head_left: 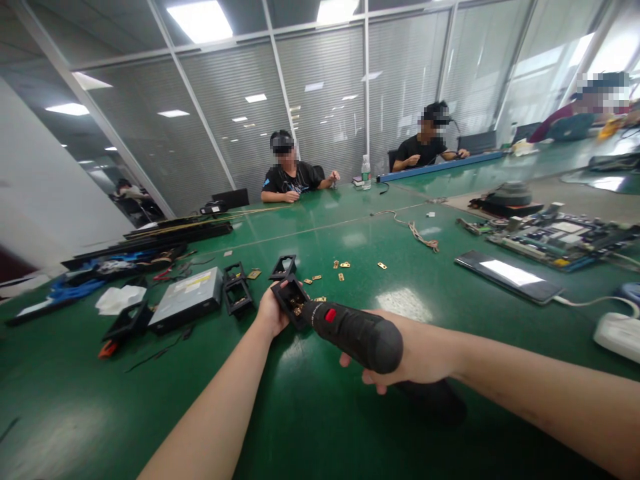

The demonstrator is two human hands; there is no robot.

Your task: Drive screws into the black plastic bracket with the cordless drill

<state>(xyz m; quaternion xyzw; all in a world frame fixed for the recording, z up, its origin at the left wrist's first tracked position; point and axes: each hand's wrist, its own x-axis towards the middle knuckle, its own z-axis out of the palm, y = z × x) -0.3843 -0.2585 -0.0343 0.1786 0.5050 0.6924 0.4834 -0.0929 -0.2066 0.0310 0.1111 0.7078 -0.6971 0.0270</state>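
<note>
My left hand [273, 310] grips a black square plastic housing [289, 293], tilted, with small brass-coloured parts inside. In my right hand [395, 353] is a black cordless screwdriver [357, 330] with a red button. Its front end points into the open side of the housing; the bit itself is hidden. Just beyond my left hand stands another black housing [283, 267], and to its left sit two more, one behind the other, the nearer housing [238, 296] being larger in view. Several small brass plates [341, 276] lie scattered on the green table [320, 413].
A silver optical drive [187, 297] lies on the left near blue cables [75, 287]. To the right are a phone [507, 275], a circuit board [560, 233] and a white power strip [620, 335]. People sit across the table, near a water bottle [366, 173].
</note>
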